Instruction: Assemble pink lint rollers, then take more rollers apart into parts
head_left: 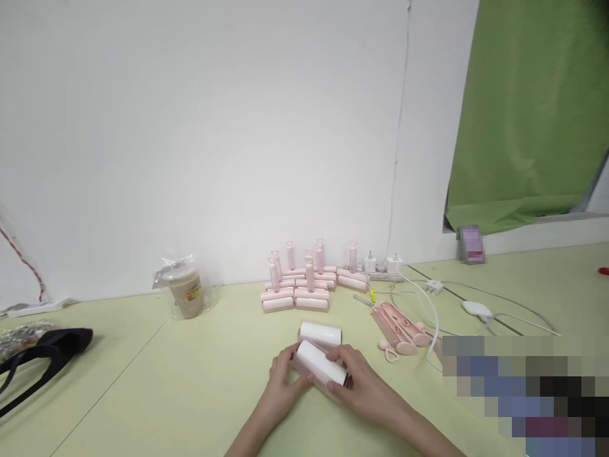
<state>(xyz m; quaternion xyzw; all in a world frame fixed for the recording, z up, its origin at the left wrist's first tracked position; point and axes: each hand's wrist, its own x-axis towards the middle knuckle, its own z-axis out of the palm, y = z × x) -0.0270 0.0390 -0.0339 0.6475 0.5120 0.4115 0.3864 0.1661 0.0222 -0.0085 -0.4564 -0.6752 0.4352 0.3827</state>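
Observation:
Between my two hands is a white lint roller refill [321, 362], tilted down to the right. My left hand [284, 381] grips its left end, with the thumb along the near side. The right end sits in my right hand [356, 381], fingers on top and thumb below. A second white roll [320, 334] lies just behind it on the table. Two pink lint roller parts [397, 327] rest to the right, near a small pink heart-ended handle [391, 353].
Several pink lint rollers [311, 298] stand handle-up by the wall. A bagged drink cup [189, 295] is at left, with a black strap-like object [47, 358] beyond. White cables [431, 311], plugs [394, 263] and a cutter knife [364, 300] lie right. Pixelated areas hide details.

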